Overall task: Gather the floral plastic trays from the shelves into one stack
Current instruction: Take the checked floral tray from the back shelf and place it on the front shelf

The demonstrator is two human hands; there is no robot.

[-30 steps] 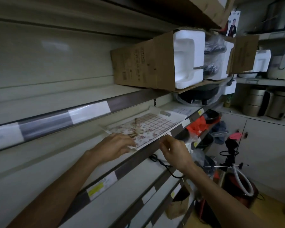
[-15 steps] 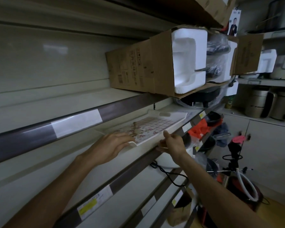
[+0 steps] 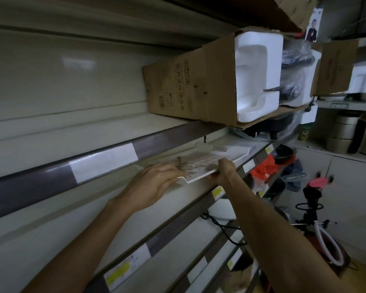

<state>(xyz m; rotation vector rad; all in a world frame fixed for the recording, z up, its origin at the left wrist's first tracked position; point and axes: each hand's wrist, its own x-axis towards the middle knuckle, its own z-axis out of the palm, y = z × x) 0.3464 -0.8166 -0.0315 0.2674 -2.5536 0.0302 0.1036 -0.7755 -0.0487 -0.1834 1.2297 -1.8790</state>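
— Gripping what? Where?
— Both arms stretched forward. Left hand (image 3: 154,185) lies flat on the floral tray (image 3: 201,164); right hand (image 3: 225,171) pinches its front edge, on the shelf (image 3: 171,199).

Two bare forearms reaching up and forward from the bottom of the view, converging toward the centre. Left hand (image 3: 154,188) palm-down, back of the hand facing the camera, fingers (image 3: 167,168) stretched forward and slightly spread — tips laid flat on top of the floral tray (image 3: 201,166) at its near left corner. Right hand (image 3: 225,171) curled around the tray's near right edge, thumb on top, remaining fingers tucked beneath and hidden — wrist bent slightly, forearm running diagonally down to the lower right corner. Both arms nearly fully extended, sleeveless as far as visible.
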